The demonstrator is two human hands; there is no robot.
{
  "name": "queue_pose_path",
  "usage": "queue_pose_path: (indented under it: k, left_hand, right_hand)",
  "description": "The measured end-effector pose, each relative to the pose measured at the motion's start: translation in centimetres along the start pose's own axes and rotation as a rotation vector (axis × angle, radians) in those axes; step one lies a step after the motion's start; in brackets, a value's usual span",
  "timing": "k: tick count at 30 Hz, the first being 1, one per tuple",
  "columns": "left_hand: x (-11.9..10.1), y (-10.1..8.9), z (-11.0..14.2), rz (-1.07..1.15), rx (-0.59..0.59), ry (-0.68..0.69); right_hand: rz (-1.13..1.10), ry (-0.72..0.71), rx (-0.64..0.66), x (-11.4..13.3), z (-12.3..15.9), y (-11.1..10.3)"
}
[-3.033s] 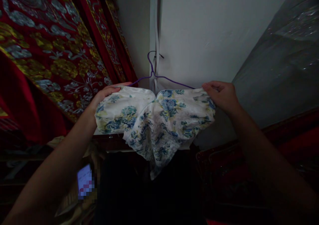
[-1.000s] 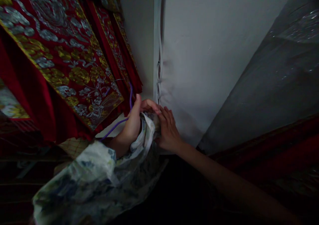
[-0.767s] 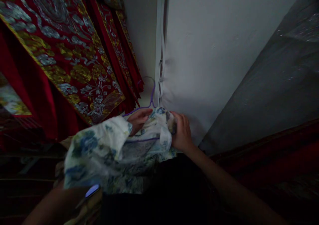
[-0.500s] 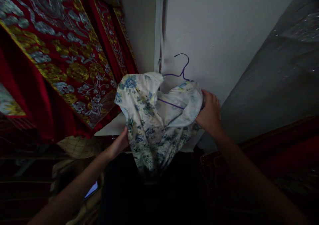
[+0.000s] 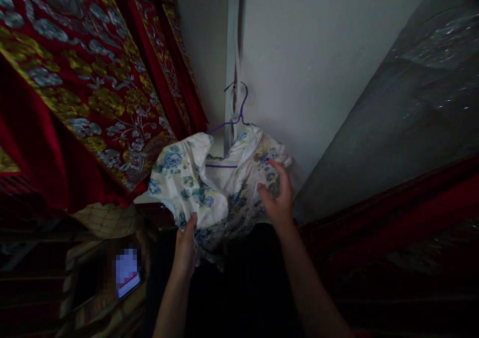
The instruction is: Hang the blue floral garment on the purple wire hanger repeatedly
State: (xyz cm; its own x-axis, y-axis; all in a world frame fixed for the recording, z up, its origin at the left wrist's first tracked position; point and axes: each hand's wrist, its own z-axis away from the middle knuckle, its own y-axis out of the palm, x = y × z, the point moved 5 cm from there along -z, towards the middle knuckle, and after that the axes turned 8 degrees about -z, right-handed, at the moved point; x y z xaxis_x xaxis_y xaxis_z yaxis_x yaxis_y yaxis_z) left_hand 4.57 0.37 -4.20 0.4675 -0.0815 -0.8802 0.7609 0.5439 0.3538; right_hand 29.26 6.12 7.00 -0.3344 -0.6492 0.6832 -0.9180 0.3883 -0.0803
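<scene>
A white short-sleeved blouse [image 5: 209, 198] with blue flowers and green leaves hangs on a purple hanger [image 5: 241, 118], in the middle of the view. The hanger's hook and shoulders show above the collar, and its lower bar crosses the open neckline. At the blouse's lower left side, my left hand [image 5: 186, 243] grips the cloth, thumb in front and fingers hidden behind. My right hand [image 5: 279, 198] is at the right shoulder side of the blouse, thumb and forefinger spread apart over the fabric.
Red cloth embroidered in gold and silver [image 5: 108, 93] hangs at the left. Behind the blouse stands a pale wall [image 5: 307, 44] with a white cable [image 5: 236, 39] along it. Clear plastic sheeting [image 5: 404, 88] covers the right. A lit phone [image 5: 128, 285] lies at lower left.
The blouse and hanger have moved left, and the hook now overlaps the cable. My right hand has released the neckline's edge and opened on the front. My left hand has moved lower.
</scene>
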Motion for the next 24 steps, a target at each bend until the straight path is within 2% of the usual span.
queue_pose_path:
  k: [1, 2, 4, 5, 7, 9, 11, 15, 17, 21, 24]
  left_hand:
    - [0.5, 0.1, 0.2, -0.001, 0.007, 0.012]
    - [1.0, 0.4, 0.4, -0.012, 0.03, 0.027]
    - [1.6, 1.1, 0.6, -0.048, 0.103, 0.055]
    - [1.8, 1.5, 0.8, -0.064, 0.136, 0.06]
    - [1.9, 1.9, 1.2, -0.061, 0.165, 0.042]
    - [1.9, 1.9, 1.6, -0.023, 0.159, -0.012]
    - [1.8, 1.9, 2.0, 0.018, 0.15, -0.065]
    - [1.9, 2.0, 2.5, 0.057, 0.184, -0.132]
    - [2.2, 2.1, 2.5, 0.062, 0.207, -0.156]
    - [2.3, 2.2, 2.4, 0.067, 0.201, -0.182]
    - [2.2, 2.4, 2.9, 0.072, 0.212, -0.227]
  right_hand:
    - [-0.114, 0.183, -0.116, -1.0, 2.6, 0.5]
    - [-0.216, 0.382, -0.162, -1.9, 5.4, 1.5]
    - [-0.37, 0.704, -0.1, -2.9, 10.4, 4.6]
    - [-0.431, 0.763, -0.074, -2.9, 12.1, 5.8]
    - [-0.505, 0.777, -0.014, -2.5, 13.9, 7.5]
    - [-0.527, 0.733, 0.006, -2.3, 14.2, 8.0]
    - [-0.557, 0.757, 0.012, -2.7, 14.1, 7.9]
    - [-0.708, 0.918, 0.044, -3.6, 14.7, 7.7]
    - [-0.735, 0.955, 0.061, -3.7, 15.2, 7.7]
    - [-0.698, 0.98, 0.134, -3.6, 15.6, 7.8]
    - [-0.666, 0.936, 0.105, -3.2, 15.1, 7.4]
